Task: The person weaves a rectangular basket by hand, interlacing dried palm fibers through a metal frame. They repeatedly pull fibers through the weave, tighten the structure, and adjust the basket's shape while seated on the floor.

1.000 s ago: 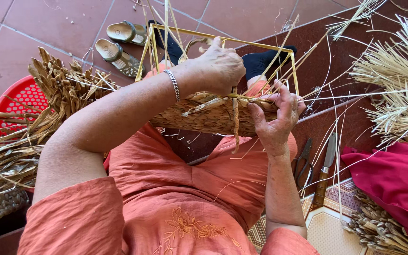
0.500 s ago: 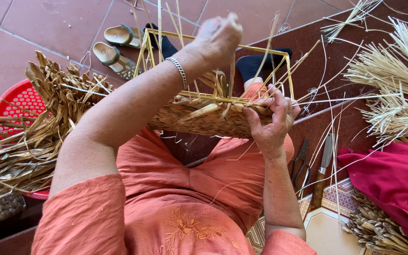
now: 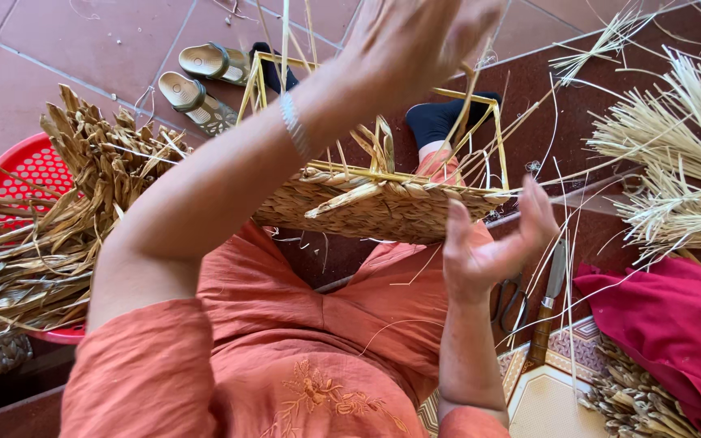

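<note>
a half-woven basket (image 3: 383,207) with a yellow frame (image 3: 480,99) lies on the person's lap. the left hand (image 3: 419,40) is raised above the basket, fingers loosely spread around thin straws (image 3: 285,36), though whether it grips them cannot be told; the right hand (image 3: 488,247) is just right of the basket's edge, fingers open, palm toward it. left of the basket a red tub (image 3: 22,166) holds dried leaves (image 3: 58,219); beyond the basket lie sandals (image 3: 200,77), to its right a knife (image 3: 549,304) and red cloth (image 3: 675,324).

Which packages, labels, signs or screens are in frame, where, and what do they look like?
None in view: no package, label, sign or screen.
Nearest to a container: red plastic basket, far left on the floor, round with a perforated wall, filled with dried straw strips.
Woven straw basket on the lap, tan, unmarked, under a yellow wire frame.
</note>
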Motion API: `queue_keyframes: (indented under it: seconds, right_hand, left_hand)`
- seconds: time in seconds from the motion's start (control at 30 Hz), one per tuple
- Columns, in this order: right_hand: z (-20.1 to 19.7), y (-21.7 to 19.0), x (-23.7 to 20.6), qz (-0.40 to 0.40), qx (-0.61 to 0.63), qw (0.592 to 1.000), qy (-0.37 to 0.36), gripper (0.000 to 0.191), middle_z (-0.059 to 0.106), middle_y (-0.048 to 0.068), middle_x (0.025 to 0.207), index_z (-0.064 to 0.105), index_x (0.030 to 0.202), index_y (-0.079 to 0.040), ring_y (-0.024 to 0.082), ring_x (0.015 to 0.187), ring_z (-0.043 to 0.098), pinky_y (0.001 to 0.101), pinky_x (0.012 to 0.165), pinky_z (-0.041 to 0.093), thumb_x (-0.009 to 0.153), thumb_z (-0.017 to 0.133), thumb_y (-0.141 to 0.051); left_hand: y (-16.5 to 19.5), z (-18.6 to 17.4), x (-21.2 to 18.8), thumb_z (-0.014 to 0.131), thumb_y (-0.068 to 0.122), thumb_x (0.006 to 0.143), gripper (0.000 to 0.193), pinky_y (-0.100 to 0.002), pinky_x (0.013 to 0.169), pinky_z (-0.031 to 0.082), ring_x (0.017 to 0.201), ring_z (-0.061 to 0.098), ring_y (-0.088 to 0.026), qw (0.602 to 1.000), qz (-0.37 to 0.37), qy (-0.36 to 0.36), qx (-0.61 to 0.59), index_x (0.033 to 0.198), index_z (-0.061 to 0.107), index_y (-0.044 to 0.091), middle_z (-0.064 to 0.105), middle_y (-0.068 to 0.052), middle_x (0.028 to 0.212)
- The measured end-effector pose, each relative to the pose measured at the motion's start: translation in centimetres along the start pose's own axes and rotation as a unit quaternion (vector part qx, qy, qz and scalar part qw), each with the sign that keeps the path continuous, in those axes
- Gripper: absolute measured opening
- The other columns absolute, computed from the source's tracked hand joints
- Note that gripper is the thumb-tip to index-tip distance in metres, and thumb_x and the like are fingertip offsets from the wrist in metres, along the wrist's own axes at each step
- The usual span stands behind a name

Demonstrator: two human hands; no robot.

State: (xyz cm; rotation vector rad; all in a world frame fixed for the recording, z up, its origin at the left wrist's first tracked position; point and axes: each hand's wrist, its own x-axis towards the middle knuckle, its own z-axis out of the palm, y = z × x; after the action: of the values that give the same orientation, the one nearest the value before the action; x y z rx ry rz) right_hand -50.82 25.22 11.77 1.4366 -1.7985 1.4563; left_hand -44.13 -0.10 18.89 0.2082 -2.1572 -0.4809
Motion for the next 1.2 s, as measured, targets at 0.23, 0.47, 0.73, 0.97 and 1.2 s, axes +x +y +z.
queue_keyframes:
  seconds: [0.23,0.47,0.73,0.97,1.2]
  right_hand:
    - [2.6,-6.1,2.8,-0.069,0.091,0.964,-0.242,0.023,0.069,0.016,0.12,0.066,0.112,0.002,0.033,0.104,0.069,0.043,0.09,0.058,0.092,0.077,0.003]
    - [7.7,-6.3,6.4,-0.017,-0.072,0.929,-0.364,0.039,0.073,0.02,0.107,0.064,0.116,0.0,0.039,0.093,0.071,0.0465,0.079,0.056,0.087,0.082,-0.018]
    - [8.3,-4.0,6.8,0.158,0.011,0.92,-0.359,0.026,0.08,0.011,0.091,0.068,0.115,-0.009,0.021,0.078,0.079,0.0355,0.073,0.062,0.091,0.076,-0.016]
    - [8.0,-2.5,6.4,0.226,-0.156,0.844,-0.46,0.016,0.077,0.011,0.087,0.074,0.106,-0.014,0.025,0.076,0.075,0.0444,0.074,0.059,0.098,0.068,-0.026]
    - [10.6,0.2,8.3,0.137,-0.152,0.729,-0.654,0.021,0.074,0.014,0.099,0.08,0.102,-0.017,0.037,0.091,0.068,0.0515,0.084,0.053,0.097,0.063,-0.028]
  left_hand:
    - [4.6,-5.9,-9.3,0.063,0.009,0.082,0.015,-0.048,0.067,0.054,0.068,0.069,-0.036,0.944,-0.188,-0.262,-0.075,0.07,0.067,0.002,0.068,-0.019,0.07]
    - [1.4,-7.2,-11.9,0.062,0.015,0.083,0.019,-0.051,0.079,0.055,0.083,0.07,-0.043,0.897,-0.263,-0.355,0.008,0.079,0.073,0.0,0.069,-0.025,0.083]
    - [-0.7,-4.8,-10.5,0.062,0.011,0.08,0.031,-0.049,0.085,0.057,0.101,0.07,-0.038,0.828,-0.298,-0.474,0.006,0.108,0.066,-0.002,0.071,-0.024,0.106]
    - [-0.8,-4.1,-10.2,0.064,0.017,0.086,0.026,-0.048,0.09,0.055,0.102,0.071,-0.037,0.817,-0.345,-0.461,-0.001,0.107,0.074,0.006,0.073,-0.021,0.105]
    - [-0.1,-4.7,-10.3,0.075,0.03,0.087,0.028,-0.049,0.085,0.054,0.095,0.069,-0.039,0.859,-0.301,-0.413,0.014,0.105,0.076,0.009,0.072,-0.021,0.096]
